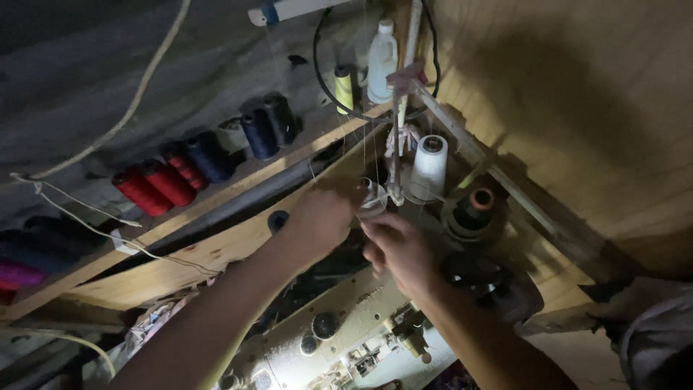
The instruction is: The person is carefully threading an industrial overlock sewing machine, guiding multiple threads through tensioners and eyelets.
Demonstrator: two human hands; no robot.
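Head view: the left hand (317, 217) closes its fingers around a small pale thread cone (372, 196), held up above the cream metal sewing machine (339, 332). The right hand (397, 249) sits just beside it, fingertips pinched together near the cone's base; whether they grip thread, I cannot tell. A tall white thread cone (429, 165) stands just behind, and red thread spools (155, 186) lie along the wooden shelf (216, 249).
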